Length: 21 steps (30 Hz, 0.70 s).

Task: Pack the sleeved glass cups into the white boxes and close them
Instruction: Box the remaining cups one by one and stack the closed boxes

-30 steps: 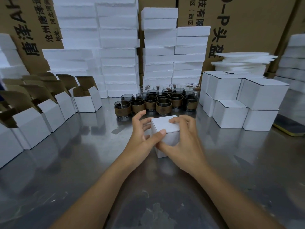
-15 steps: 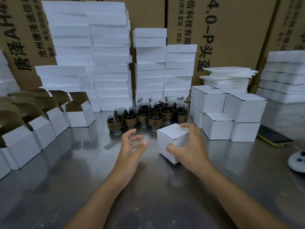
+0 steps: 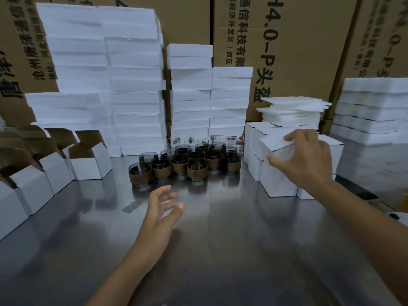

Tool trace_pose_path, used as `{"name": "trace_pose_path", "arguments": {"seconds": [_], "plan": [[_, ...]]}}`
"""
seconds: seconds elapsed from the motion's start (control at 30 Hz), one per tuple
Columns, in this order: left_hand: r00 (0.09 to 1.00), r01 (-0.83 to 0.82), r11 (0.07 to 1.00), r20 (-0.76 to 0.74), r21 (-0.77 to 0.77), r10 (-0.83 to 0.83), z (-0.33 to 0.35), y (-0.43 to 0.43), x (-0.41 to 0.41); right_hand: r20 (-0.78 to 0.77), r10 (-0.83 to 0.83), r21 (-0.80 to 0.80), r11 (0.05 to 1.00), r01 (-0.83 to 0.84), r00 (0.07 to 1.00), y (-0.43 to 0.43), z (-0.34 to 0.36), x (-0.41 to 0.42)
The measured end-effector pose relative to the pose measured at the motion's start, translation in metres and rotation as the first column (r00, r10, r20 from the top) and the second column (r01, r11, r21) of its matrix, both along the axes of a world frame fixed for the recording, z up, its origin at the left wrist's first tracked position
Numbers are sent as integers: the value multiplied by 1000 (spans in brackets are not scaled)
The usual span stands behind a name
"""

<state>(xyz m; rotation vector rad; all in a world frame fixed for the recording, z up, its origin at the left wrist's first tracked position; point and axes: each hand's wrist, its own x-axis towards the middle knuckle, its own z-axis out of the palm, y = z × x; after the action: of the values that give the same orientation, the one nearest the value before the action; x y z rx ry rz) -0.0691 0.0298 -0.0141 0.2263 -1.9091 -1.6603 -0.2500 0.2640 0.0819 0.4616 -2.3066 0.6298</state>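
Your right grip (image 3: 309, 160) clamps round the closed white box (image 3: 274, 143), tilted just above the finished stack (image 3: 278, 180), likely to park it with its mates. Your left grip (image 3: 164, 208) hangs loose-fingered, holding nothing, over the counter (image 3: 220, 250), near the sleeved cups (image 3: 196, 166). The open boxes (image 3: 88, 164) wait at left.
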Motion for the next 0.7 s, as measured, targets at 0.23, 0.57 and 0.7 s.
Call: {"name": "trace_pose_path", "arguments": {"seconds": [0.23, 0.57, 0.7], "plan": [[1000, 1, 1000, -5, -7, -1, -1, 0, 1, -44, -19, 11, 1000, 19, 999, -1, 1, -15], [1000, 19, 1000, -5, 3, -19, 0, -1, 1, -32, -85, -2, 996, 85, 996, -9, -6, -26], [1000, 18, 1000, -6, -9, -18, 1, -2, 2, -38, -111, -14, 994, 110, 993, -6, -12, -26]]}}
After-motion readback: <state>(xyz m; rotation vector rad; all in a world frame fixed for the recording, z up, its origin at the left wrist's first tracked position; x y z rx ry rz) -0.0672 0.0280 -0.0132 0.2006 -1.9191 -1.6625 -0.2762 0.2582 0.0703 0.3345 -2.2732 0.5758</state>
